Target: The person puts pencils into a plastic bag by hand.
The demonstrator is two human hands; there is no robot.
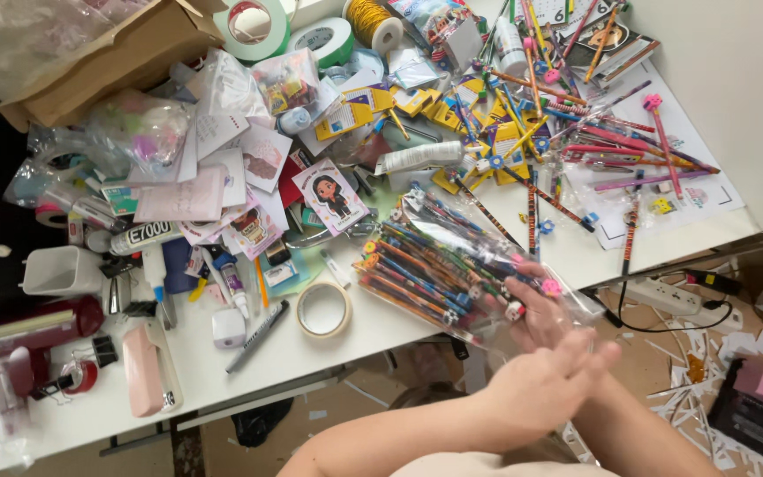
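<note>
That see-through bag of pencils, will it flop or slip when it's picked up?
The bag of pencils probably stays fairly stiff, since the long pencils lie packed side by side. Its shiny clear wrap looks slippery. The right hand holds only one end, so it may sag there.

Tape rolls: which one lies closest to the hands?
The clear tape roll, flat near the table's front edge beside the bagged pencils. The green, grey and gold rolls lie along the far edge.
</note>
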